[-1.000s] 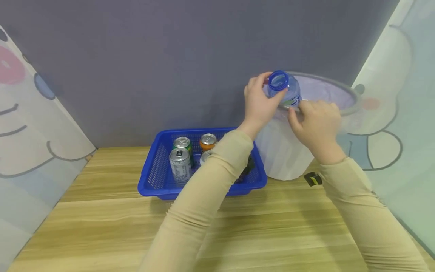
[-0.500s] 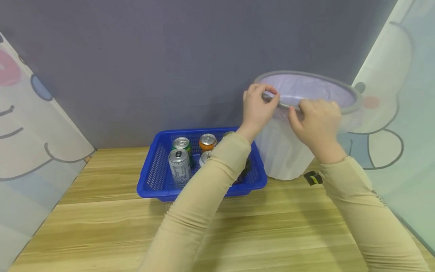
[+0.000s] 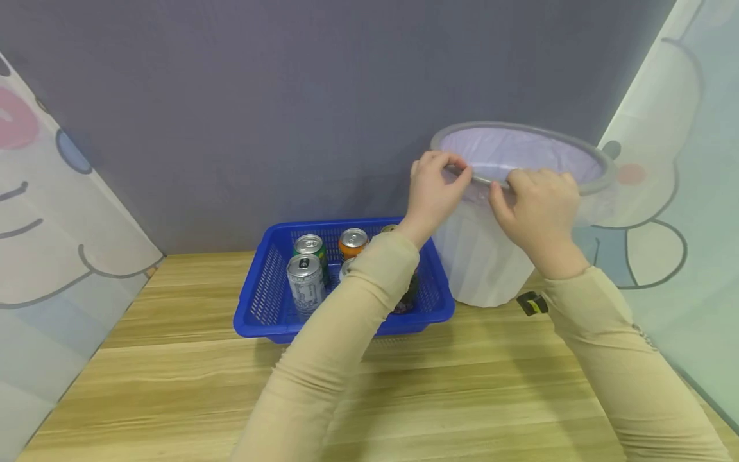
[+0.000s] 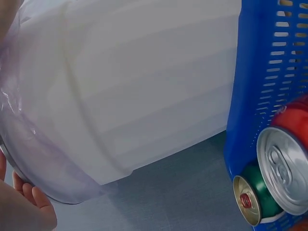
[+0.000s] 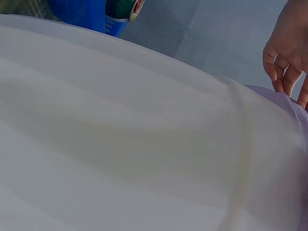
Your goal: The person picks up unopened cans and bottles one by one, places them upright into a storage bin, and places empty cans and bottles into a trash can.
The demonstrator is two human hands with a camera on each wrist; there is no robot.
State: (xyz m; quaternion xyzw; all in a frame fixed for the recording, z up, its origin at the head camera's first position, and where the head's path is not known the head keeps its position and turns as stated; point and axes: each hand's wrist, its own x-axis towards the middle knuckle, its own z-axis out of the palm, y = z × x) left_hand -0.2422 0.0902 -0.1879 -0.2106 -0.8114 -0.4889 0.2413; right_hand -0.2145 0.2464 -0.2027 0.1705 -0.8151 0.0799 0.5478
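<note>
A white trash can [image 3: 482, 256] tilts toward me in the head view, lined with a pale purple bag [image 3: 519, 151] under a grey rim [image 3: 554, 136]. My left hand [image 3: 434, 196] pinches the rim at its near left, thumb and fingers on either side. At the near front, my right hand [image 3: 539, 208] grips the same rim, fingers curled over the inside and thumb outside. The left wrist view shows the can's wall [image 4: 144, 82] running toward the basket. No bottle shows in any view, and the can's bottom inside is hidden.
Left of the can stands a blue basket [image 3: 248, 308] with several drink cans, among them a silver can [image 3: 305, 285] and an orange can [image 3: 353, 242]. My left forearm covers part of it. A small black-and-yellow item [image 3: 532, 303] lies by the can's base.
A second ago my left hand held a clear blue bottle over the can. It let the bottle go, which dropped from sight, and moved down onto the rim. My right hand stayed put.
</note>
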